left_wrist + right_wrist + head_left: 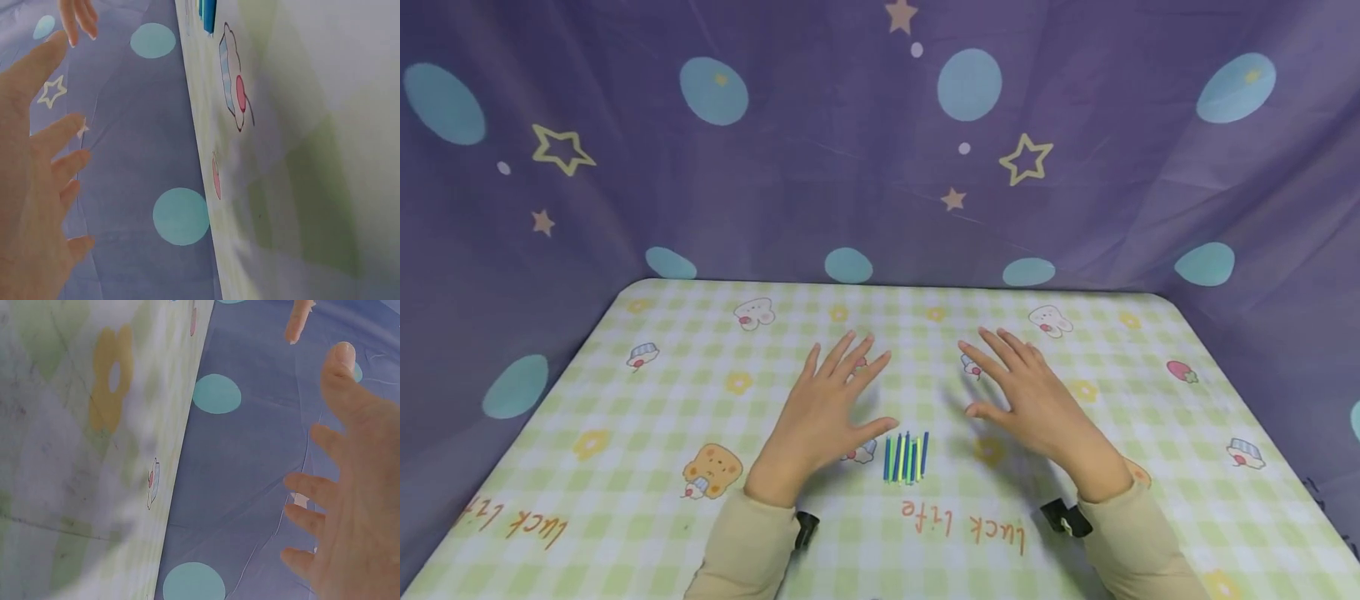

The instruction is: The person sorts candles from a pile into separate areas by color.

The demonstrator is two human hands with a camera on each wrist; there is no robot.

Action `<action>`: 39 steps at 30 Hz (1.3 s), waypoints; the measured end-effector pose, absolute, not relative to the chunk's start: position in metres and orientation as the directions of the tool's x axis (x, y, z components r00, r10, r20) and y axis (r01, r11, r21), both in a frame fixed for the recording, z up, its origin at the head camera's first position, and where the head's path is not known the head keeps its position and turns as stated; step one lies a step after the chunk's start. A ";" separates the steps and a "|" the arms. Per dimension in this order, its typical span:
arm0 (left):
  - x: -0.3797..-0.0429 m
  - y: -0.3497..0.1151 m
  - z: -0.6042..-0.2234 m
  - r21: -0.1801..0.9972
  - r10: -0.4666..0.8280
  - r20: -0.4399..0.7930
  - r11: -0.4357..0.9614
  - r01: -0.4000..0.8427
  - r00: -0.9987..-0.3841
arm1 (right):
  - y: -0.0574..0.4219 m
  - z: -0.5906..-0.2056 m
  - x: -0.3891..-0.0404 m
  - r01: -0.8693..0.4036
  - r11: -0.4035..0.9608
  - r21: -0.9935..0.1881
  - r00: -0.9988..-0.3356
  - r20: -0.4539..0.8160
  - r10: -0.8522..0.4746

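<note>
A row of several thin blue, green and yellow sticks lies side by side on the checked tablecloth, between my two hands. My left hand hovers over the cloth left of the sticks, fingers spread, thumb nearest them. On the other side my right hand is held the same way, palm down with spread fingers. Both hands hold nothing. In the left wrist view the ends of the blue sticks show at the top edge. What the sticks are exactly is too small to tell.
The green-and-white checked tablecloth bears printed cupcakes, bears, flowers and lettering. A purple curtain with stars and blue dots hangs behind and at the sides. Black straps sit at the cuffs of the beige sleeves.
</note>
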State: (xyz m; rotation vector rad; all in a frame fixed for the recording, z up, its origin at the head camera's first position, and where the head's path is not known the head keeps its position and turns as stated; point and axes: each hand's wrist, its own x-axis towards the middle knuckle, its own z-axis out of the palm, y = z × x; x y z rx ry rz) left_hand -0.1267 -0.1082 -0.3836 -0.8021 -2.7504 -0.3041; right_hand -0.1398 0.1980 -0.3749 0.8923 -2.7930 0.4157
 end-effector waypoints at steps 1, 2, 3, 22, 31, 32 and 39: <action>-0.126 -0.108 -0.383 0.130 0.497 0.297 0.825 0.550 -0.816 | 0.197 -0.374 -0.139 -0.596 0.775 -0.209 -0.799 0.256 -0.545; -0.125 -0.107 -0.382 0.141 0.498 0.288 0.823 0.551 -0.818 | 0.197 -0.374 -0.139 -0.604 0.769 -0.209 -0.792 0.261 -0.552; -0.124 -0.107 -0.381 0.148 0.499 0.277 0.822 0.549 -0.821 | 0.196 -0.373 -0.139 -0.613 0.762 -0.208 -0.785 0.268 -0.558; -0.124 -0.103 -0.383 0.367 0.508 0.110 0.778 0.510 -0.854 | 0.173 -0.380 -0.132 -0.648 0.713 -0.268 -0.762 0.230 -0.605; -0.124 -0.102 -0.395 0.542 0.546 0.026 0.697 0.471 -0.838 | 0.168 -0.390 -0.132 -0.707 0.635 -0.311 -0.705 0.243 -0.667; -0.124 -0.102 -0.397 0.551 0.547 0.022 0.692 0.466 -0.837 | 0.168 -0.392 -0.132 -0.715 0.623 -0.318 -0.697 0.245 -0.674; -0.122 -0.103 -0.402 0.575 0.548 -0.010 0.687 0.444 -0.836 | 0.165 -0.397 -0.131 -0.702 0.577 -0.418 -0.686 0.179 -0.705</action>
